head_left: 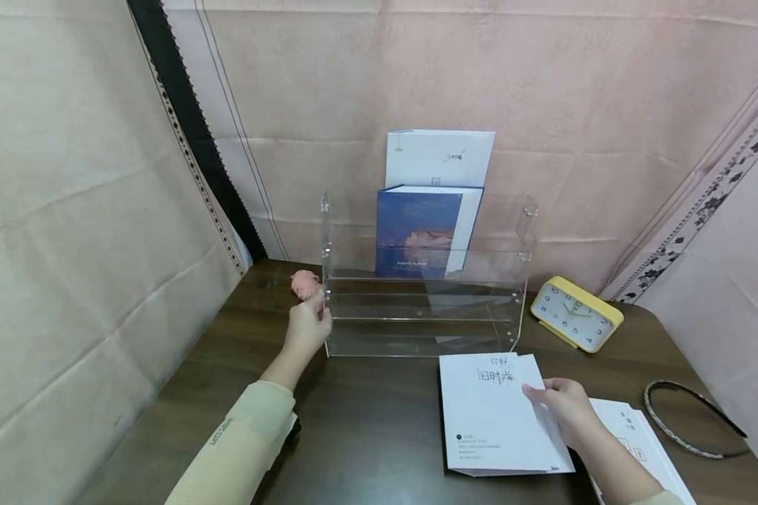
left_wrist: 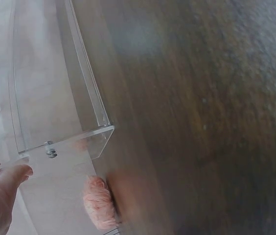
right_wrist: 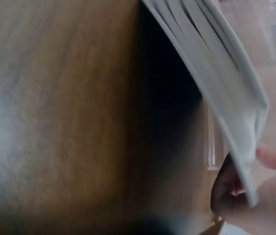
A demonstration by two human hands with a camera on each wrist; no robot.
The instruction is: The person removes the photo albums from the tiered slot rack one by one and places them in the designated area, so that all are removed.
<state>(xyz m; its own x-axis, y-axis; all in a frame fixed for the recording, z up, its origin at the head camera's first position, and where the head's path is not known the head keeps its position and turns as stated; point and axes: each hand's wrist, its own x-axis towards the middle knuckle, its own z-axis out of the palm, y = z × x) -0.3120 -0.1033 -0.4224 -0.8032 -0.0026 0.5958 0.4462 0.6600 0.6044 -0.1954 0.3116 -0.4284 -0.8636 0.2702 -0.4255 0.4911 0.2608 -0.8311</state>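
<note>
Left hand [head_left: 308,324]: thumb and fingers pinch the upright left panel of a clear rack [head_left: 391,320]. Right hand [head_left: 565,408]: thumb on top, fingers beneath, closed on the right edge of a white book [head_left: 486,421], located in front of the rack's right half. The rack bears 2 upright items, a blue photo album [head_left: 410,217] and, behind it, a white volume [head_left: 417,151]. A yellow clock [head_left: 575,315] stands to the right.

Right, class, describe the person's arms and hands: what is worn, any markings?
The left hand and right hand are bare. The left sleeve is pale yellowish green, with small dark lettering along the forearm; something dark shows beside it. Only a pale edge of the right sleeve shows.
</note>
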